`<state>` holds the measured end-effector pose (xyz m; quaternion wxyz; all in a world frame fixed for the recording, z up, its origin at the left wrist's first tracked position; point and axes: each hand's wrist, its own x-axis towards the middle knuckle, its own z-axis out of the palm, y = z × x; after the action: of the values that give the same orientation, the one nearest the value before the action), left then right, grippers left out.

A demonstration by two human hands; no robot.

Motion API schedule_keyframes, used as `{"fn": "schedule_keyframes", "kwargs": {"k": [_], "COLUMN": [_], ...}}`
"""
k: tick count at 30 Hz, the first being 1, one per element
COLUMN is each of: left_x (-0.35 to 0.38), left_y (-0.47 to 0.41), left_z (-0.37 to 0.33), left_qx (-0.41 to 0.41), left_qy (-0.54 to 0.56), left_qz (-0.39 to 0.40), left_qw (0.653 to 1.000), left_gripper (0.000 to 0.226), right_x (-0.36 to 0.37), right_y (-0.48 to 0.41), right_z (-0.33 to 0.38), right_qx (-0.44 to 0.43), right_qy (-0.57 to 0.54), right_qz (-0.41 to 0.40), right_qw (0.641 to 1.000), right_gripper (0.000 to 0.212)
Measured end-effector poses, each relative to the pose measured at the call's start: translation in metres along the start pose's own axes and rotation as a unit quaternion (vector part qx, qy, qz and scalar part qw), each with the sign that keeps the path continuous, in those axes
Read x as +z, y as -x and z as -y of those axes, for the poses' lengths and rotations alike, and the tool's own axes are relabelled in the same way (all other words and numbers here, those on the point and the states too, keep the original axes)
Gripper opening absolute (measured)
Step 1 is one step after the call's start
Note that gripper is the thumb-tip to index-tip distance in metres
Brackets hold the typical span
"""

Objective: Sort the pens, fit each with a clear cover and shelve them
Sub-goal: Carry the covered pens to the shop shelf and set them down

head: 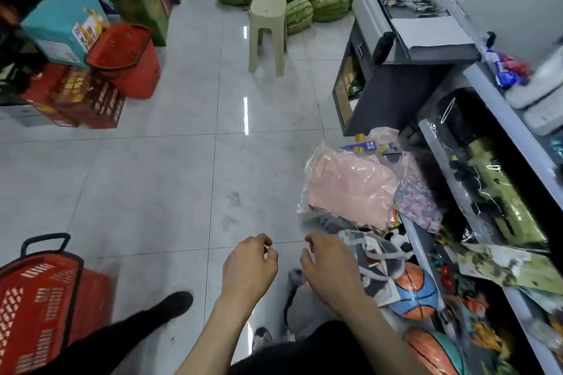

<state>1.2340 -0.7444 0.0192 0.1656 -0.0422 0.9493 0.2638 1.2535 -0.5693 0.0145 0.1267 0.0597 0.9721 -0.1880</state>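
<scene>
- Red basket (36, 298) low at left on the tiled floor.
- Left hand (248, 265) curled, fingertips drawn together; whether on a pen, cannot tell.
- Right hand (330, 265) just beside it, not touching, loosely curled, nothing visible inside.
- Bagged goods (350, 186) and balls (417, 292) crowding the shelf (518, 137) at right.

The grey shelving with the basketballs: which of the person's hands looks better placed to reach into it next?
Right hand, probably. It hovers beside the goods spilling off the grey metal shelving, close to the orange-and-blue basketball. The left hand hangs over grey floor tiles, farther away, and seems to pinch something small.
</scene>
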Motion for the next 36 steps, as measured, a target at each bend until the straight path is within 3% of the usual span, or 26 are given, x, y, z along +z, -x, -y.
{"fn": "schedule_keyframes", "kwargs": {"k": [5,9,22,29,36], "left_x": [-0.019,-0.049,-0.125,-0.177,-0.199], "left_y": [-0.107,-0.204,-0.469,-0.636,-0.764], "left_z": [-0.018,-0.045,-0.122,-0.142,-0.21], "left_qx": [0.02,0.016,0.018,0.07,0.167], "left_qy": [-0.024,-0.05,-0.05,-0.078,-0.106], "left_qz": [0.023,0.042,0.052,0.08,0.127], "left_qw": [0.999,0.998,0.997,0.991,0.972], "left_gripper": [0.032,0.035,0.035,0.035,0.034], "right_x": [-0.011,-0.038,-0.112,-0.148,-0.196], "right_y": [-0.114,-0.219,-0.489,-0.642,-0.742], "right_z": [0.004,0.007,0.032,0.063,0.068], "right_qx": [0.009,0.001,0.015,0.079,0.158], "right_qy": [-0.001,0.019,0.038,0.005,0.002], "right_qz": [0.022,0.058,0.051,0.026,0.006], "right_qw": [1.0,0.998,0.998,0.997,0.987], "right_gripper": [0.035,0.044,0.042,0.043,0.045]}}
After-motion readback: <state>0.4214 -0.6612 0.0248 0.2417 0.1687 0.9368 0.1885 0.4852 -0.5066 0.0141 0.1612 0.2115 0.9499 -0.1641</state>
